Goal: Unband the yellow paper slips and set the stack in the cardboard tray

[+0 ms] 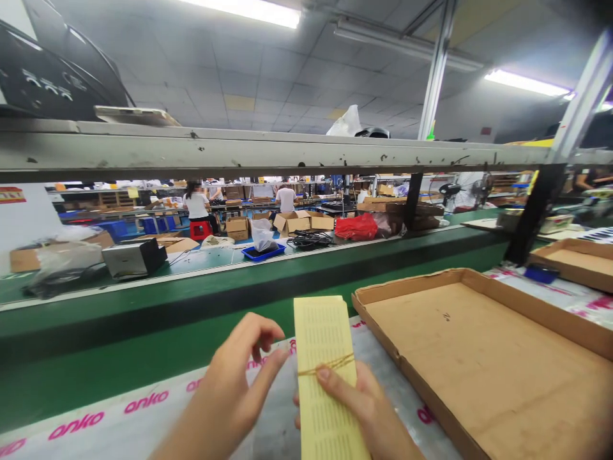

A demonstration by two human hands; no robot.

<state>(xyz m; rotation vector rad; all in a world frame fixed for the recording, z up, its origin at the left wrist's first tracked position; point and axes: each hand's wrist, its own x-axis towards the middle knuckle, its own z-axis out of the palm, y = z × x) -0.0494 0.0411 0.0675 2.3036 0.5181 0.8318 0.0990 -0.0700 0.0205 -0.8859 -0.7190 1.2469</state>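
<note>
The right hand [364, 409] grips a long pale-yellow stack of printed labels [325, 377] from below and from the right, its thumb pressed across the face of the stack just under the rubber band [328, 366] that circles it near mid-length. The stack is held upright and off the table [158, 409], tilted slightly away from the viewer, just left of a shallow cardboard tray [483, 364]. The left hand [234, 390] hovers just beside the stack's left edge, fingers loosely curled with thumb and forefinger close together; whether it touches the band or the stack cannot be told. The table surface beneath both hands is covered by clear plastic film printed with pink "anko" lettering. The tray lies flat on the table to the right, and a second cardboard tray [575, 259] sits farther right, well apart. Beyond the table runs a green conveyor [143, 332], spanned by a grey overhead shelf [268, 152]. On the far side lie a blue tray holding a plastic bag [263, 246], a red bag [355, 227] and a silver-black box [134, 259]. Other workers [197, 207] stand in the background among cartons.
</note>
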